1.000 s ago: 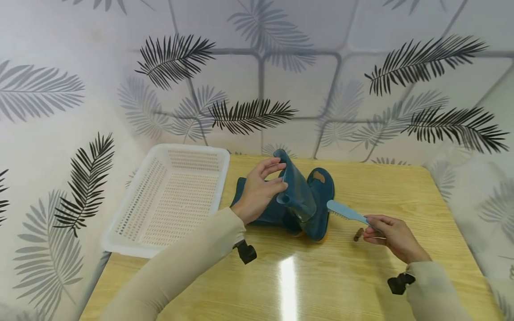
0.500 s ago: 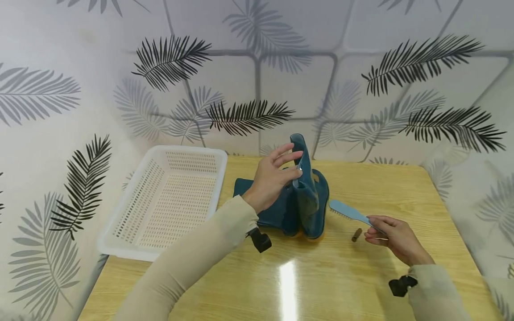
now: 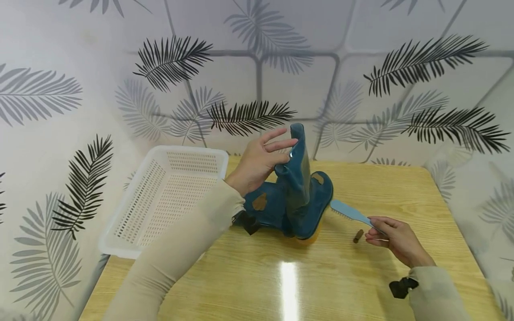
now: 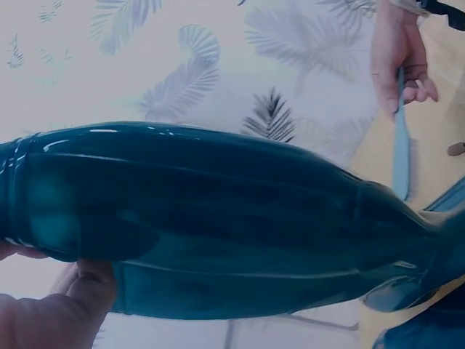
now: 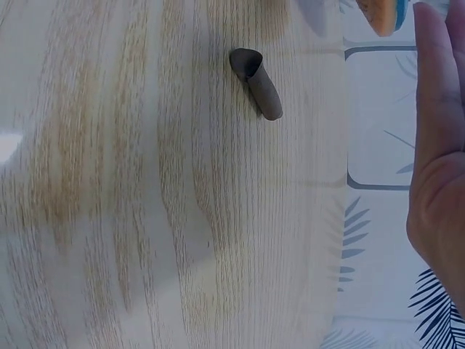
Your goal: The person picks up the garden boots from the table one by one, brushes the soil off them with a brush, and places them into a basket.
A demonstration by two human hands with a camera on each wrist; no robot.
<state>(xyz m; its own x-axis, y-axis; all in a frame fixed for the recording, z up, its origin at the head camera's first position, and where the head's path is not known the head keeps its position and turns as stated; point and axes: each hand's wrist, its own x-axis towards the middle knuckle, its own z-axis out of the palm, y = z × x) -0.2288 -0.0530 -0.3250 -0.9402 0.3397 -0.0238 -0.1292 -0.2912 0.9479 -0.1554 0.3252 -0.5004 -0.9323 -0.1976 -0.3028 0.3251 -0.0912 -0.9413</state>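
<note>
Left hand (image 3: 261,162), centre of the head view: grasping a blue rubber boot (image 3: 297,178) near the top rim of its shaft. The left wrist view confirms the thumb pressed against the shaft at lower left, and shows the glossy shaft crossing the frame with lengthwise seams. Right hand (image 3: 399,238), right of centre in the head view: pinching the handle of a light blue brush (image 3: 349,211) between thumb and fingers. The brush head sits just beside the boot's foot; contact cannot be confirmed.

The held boot stands raised at centre, shaft upward; an orange sole (image 3: 308,240) shows at its lower edge and a brown patch (image 3: 318,177) on its foot. A second boot (image 3: 273,215) lies on its side immediately left, partly hidden by the left forearm, bearing a larger brown patch at the middle of the head view.

A small brown roll (image 3: 358,236) rests on the wood-grain tabletop (image 3: 377,187) near the right hand; only the right wrist view, at upper centre, reveals its hollow, curled end. A white perforated plastic basket (image 3: 188,150) at left appears in the head view alone. Leaf-patterned wall covering (image 3: 297,89) fills the upper frame.
</note>
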